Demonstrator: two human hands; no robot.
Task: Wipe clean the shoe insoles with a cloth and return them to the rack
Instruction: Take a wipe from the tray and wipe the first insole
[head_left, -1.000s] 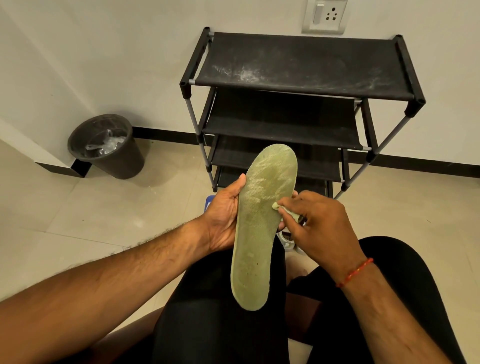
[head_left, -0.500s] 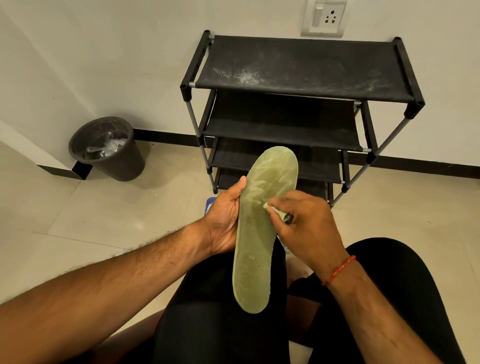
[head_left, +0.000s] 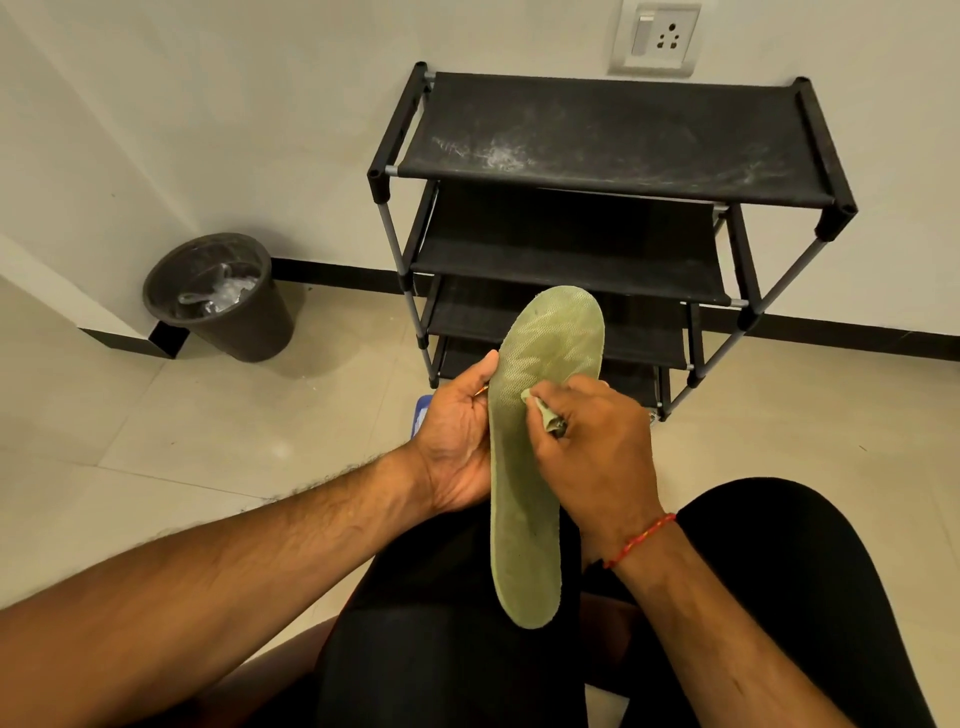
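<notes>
Insole (head_left: 524, 467), pale green with a mesh-textured face, is held lengthwise in front of the rack (head_left: 613, 135). Its rounded toe end overlaps the rack's two lowest shelves in the view, and its heel end hangs over the person's lap, which is clad in black. The left hand (head_left: 457, 441) holds the insole by its left edge. The thumb lies along the front of that edge and the fingers pass behind, out of sight, so this grip is grasping the insole. The right hand (head_left: 597, 447) pinches a small crumpled cloth (head_left: 545, 413) between thumb and curled fingers, and this grip presses the wad against the insole's face, a little above its middle. A red thread band (head_left: 641, 538) circles the right wrist.

The rack is black, with fabric shelves on grey tubes, and it stands against the white wall. Whitish dust streaks mark its top shelf. A wall socket (head_left: 657, 39) sits above the rack. A dark bin (head_left: 223, 296) with clear plastic inside stands on the tiled floor (head_left: 156, 441), well to the left of the rack, by the wall. A blue thing (head_left: 422, 413) shows just in front of the rack's left foot, mostly hidden behind the left hand, and I cannot tell what it is.
</notes>
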